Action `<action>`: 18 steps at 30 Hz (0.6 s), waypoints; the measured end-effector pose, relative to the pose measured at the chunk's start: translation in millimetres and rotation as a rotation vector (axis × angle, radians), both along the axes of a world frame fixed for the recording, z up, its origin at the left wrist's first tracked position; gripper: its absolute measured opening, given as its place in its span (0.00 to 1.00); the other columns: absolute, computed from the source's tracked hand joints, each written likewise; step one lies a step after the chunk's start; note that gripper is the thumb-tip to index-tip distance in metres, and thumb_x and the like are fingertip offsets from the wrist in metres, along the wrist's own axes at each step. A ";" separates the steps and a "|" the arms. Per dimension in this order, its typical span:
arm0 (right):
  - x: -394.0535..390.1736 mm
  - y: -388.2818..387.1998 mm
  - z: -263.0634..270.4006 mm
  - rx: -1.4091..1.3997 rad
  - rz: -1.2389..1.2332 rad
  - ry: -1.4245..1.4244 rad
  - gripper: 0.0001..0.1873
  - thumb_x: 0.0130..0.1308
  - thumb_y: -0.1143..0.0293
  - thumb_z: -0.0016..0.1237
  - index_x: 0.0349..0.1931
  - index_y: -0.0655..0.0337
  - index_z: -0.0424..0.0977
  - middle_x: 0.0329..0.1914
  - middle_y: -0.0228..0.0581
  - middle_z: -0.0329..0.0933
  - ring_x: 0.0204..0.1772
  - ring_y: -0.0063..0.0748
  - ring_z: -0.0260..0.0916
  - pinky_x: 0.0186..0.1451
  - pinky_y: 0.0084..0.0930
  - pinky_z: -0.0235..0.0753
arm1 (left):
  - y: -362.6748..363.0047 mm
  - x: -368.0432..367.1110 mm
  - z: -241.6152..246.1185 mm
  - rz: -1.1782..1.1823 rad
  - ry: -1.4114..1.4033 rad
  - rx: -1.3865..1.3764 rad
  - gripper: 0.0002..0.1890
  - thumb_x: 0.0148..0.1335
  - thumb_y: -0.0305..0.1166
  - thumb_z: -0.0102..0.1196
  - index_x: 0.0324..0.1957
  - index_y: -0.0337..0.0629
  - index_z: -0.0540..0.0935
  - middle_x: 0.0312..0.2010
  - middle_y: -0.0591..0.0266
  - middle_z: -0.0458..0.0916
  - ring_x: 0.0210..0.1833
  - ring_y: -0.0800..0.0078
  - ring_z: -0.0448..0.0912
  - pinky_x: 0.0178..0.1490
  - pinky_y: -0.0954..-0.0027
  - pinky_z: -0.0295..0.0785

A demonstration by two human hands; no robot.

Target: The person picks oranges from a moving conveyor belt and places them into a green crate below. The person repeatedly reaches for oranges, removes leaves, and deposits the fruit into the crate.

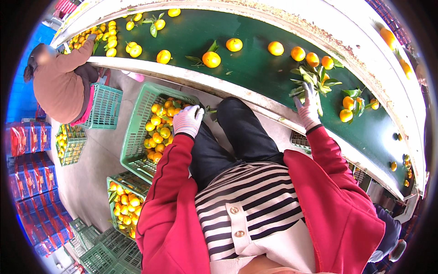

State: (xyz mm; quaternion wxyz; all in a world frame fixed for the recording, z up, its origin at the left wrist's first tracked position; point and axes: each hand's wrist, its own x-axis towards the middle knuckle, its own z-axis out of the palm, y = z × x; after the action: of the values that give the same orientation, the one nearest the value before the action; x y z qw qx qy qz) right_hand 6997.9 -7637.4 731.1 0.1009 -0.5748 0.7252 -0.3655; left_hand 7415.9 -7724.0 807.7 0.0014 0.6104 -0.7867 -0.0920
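My right hand (308, 108), in a striped knit glove with grey fingertips, reaches over the green conveyor belt (255, 73). Its thumb and fingers are apart at a leafy sprig (304, 73), whose leaves lie around the fingertips. Orange citrus fruits, among them one mandarin (312, 59), sit just beyond these leaves. My left hand (187, 120), gloved alike, is at the near side of a green plastic crate (131, 137) beside my leg. Its fingers curl downward, and whatever is under them is hidden. Loose mandarins (157, 137) partly fill that crate.
A person in a brown jacket (60, 89) sits on a green crate (106, 106) at the left, one hand among fruit on the belt. Another fruit-filled crate (126, 205) stands behind mine. Blue crates (32, 174) are stacked far left. A white metal rail (239, 92) edges the belt.
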 end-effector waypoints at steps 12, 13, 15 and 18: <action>-2.0 72.4 37.9 0.219 -0.056 0.295 0.10 0.64 0.63 0.48 0.43 0.53 0.77 0.38 0.42 0.79 0.42 0.47 0.76 0.47 0.39 0.74 | 7.7 2.4 7.9 -0.086 0.138 -0.167 0.16 0.61 0.48 0.51 0.40 0.50 0.83 0.39 0.61 0.83 0.39 0.59 0.80 0.43 0.58 0.73; -0.9 70.2 36.2 0.231 -0.081 0.311 0.10 0.64 0.63 0.48 0.43 0.52 0.77 0.38 0.42 0.79 0.42 0.47 0.76 0.47 0.39 0.74 | 8.2 1.6 8.4 -0.089 0.145 -0.165 0.16 0.61 0.48 0.51 0.41 0.50 0.83 0.39 0.61 0.83 0.40 0.59 0.80 0.43 0.58 0.72; 0.6 66.9 33.3 0.143 -0.106 0.299 0.09 0.64 0.62 0.48 0.40 0.52 0.79 0.37 0.41 0.79 0.42 0.47 0.76 0.47 0.38 0.75 | 8.3 0.0 9.7 -0.106 0.143 -0.171 0.16 0.61 0.48 0.51 0.41 0.50 0.83 0.39 0.61 0.83 0.40 0.59 0.80 0.44 0.58 0.72; 2.8 63.0 31.1 0.185 -0.160 0.267 0.09 0.64 0.62 0.48 0.38 0.52 0.79 0.36 0.41 0.79 0.41 0.46 0.76 0.46 0.38 0.75 | 8.8 -0.5 11.9 -0.125 0.161 -0.151 0.16 0.61 0.47 0.51 0.41 0.50 0.83 0.40 0.61 0.83 0.40 0.59 0.81 0.44 0.57 0.72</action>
State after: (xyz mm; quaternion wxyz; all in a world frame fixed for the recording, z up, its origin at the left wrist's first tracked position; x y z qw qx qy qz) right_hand 7000.7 -7574.4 762.1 0.0265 -0.5471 0.8060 -0.2246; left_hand 7415.4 -7715.1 819.6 0.1049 0.5490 -0.8252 -0.0811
